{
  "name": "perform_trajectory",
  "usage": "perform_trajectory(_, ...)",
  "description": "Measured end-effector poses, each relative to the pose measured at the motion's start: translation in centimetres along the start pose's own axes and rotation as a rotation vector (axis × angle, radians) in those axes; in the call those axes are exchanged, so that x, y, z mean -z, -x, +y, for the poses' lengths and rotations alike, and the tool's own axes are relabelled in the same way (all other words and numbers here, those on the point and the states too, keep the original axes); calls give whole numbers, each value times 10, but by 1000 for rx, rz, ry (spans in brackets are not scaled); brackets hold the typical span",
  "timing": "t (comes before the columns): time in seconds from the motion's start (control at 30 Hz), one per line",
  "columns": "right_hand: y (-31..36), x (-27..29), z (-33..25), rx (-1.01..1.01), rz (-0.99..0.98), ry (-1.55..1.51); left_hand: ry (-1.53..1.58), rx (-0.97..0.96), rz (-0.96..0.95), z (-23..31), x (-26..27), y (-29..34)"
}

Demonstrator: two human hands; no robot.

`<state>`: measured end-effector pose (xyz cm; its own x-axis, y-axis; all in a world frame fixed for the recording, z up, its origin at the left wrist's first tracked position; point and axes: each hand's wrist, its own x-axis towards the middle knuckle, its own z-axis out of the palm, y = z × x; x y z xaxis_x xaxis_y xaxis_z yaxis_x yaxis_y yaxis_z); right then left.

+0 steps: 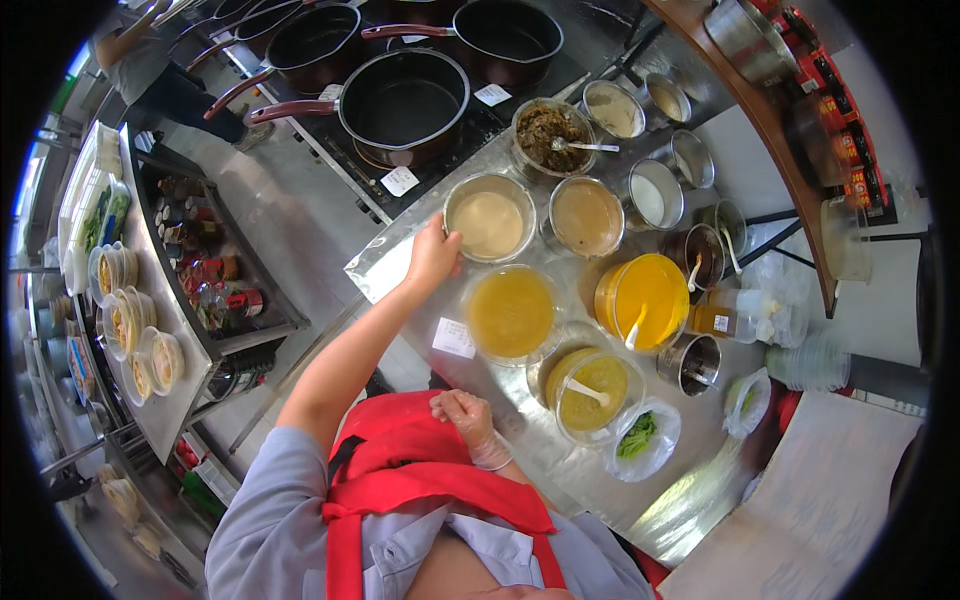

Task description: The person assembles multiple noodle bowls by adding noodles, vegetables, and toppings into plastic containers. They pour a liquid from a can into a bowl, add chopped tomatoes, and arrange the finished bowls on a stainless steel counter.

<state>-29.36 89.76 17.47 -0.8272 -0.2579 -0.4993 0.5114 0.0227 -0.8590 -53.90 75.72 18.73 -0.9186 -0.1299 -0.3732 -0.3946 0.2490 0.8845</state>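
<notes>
My left hand (434, 254) is closed at the near-left rim of a round steel container (490, 218) of pale beige liquid. The container stands at the left edge of the steel table. Close to my red apron (400, 445), my right hand (466, 420) is held in a clear plastic glove, its fingers curled in; whatever they may hold is hidden. Between my hands on the table are a tub of yellow-green liquid (512, 312) and a white paper slip (454, 338). Beside the beige liquid sits another steel container (586, 217) of tan sauce.
Dark pans (404, 105) with red-brown handles sit on the stove ahead. A bright yellow tub (642, 303), a green sauce tub (588, 395) and chopped greens (637, 435) occupy the right. A shelf (775, 150) overhangs the far right; a cart (170, 380) stands left.
</notes>
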Motion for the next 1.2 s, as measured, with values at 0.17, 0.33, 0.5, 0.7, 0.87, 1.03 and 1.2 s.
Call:
perform_trajectory(0.17, 5, -9, -3, 17, -1, -58, 4, 2, 28, 1, -6, -8)
perform_trajectory(0.33, -3, -19, -24, 4, 7, -66, -224, -205, 217, 0, 11, 1)
perform_trajectory(0.5, -20, -69, -46, 120, -160, 65, -131, -292, 363, -6, 115, 69)
perform_trajectory(0.7, -15, -210, -27, 113, -511, 273, 20, -78, 430, -78, 315, 255)
perform_trajectory(0.87, 23, -408, 51, 119, -878, 439, 75, 62, 596, -201, 501, 444)
perform_trajectory(1.03, 104, -646, 151, 19, -1078, 363, -41, 74, 715, -337, 696, 595)
perform_trajectory(1.2, 159, -806, 207, -46, -1091, 308, -2, 203, 623, -432, 865, 653)
